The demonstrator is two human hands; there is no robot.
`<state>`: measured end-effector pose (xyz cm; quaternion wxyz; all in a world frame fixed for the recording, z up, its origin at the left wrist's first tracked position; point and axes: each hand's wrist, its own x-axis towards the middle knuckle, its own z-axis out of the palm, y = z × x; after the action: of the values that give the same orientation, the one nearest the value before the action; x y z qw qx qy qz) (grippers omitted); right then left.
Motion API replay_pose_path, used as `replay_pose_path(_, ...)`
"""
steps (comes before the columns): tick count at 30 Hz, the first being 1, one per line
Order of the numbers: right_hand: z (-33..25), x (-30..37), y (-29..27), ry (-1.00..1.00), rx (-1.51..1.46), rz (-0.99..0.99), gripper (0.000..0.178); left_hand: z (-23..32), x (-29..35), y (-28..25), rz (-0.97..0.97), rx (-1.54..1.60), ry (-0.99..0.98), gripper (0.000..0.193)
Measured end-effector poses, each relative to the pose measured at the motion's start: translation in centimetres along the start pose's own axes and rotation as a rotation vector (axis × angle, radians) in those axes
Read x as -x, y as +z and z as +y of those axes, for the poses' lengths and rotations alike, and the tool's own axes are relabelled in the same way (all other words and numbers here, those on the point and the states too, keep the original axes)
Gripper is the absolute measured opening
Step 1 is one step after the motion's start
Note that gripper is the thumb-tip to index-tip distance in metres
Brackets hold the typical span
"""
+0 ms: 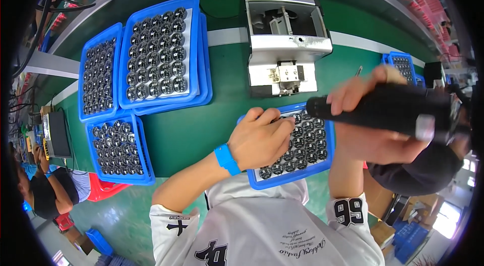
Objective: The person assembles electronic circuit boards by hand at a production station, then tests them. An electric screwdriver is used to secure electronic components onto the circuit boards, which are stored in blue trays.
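My left hand (262,135), with a blue band (227,159) at the wrist, reaches over a blue tray (288,181) near my body. Its fingers are curled together at the tray's far left part; what they pinch, if anything, is hidden. Rows of round, dark, shiny parts (298,154) sit in the tray. My right hand (373,135) is closed around a black cylindrical hand tool (383,107), raised above the tray's right side. The tool's narrower end points left, over the tray's far right corner. Both the tool and the right hand are blurred.
A silver bench machine (288,47) stands on the green table (227,74) beyond the tray. Stacked blue trays (194,64) with similar parts fill the left side, and another blue tray (385,60) lies far right. Other people (48,185) sit on either side.
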<state>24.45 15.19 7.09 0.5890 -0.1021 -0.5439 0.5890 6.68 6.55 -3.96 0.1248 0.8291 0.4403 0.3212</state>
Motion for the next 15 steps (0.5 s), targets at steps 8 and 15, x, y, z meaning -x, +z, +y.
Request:
replay_pose_path(8,2.4,-5.6,2.0,0.081,-0.071,0.1,0.107,-0.2,0.1,-0.1,0.081,0.071,0.02,0.036)
replay_pose_path(15,4.0,-5.6,3.0,0.035,-0.123,0.086,0.095,-0.4,0.1,-0.1,0.11,0.115,0.009,0.034)
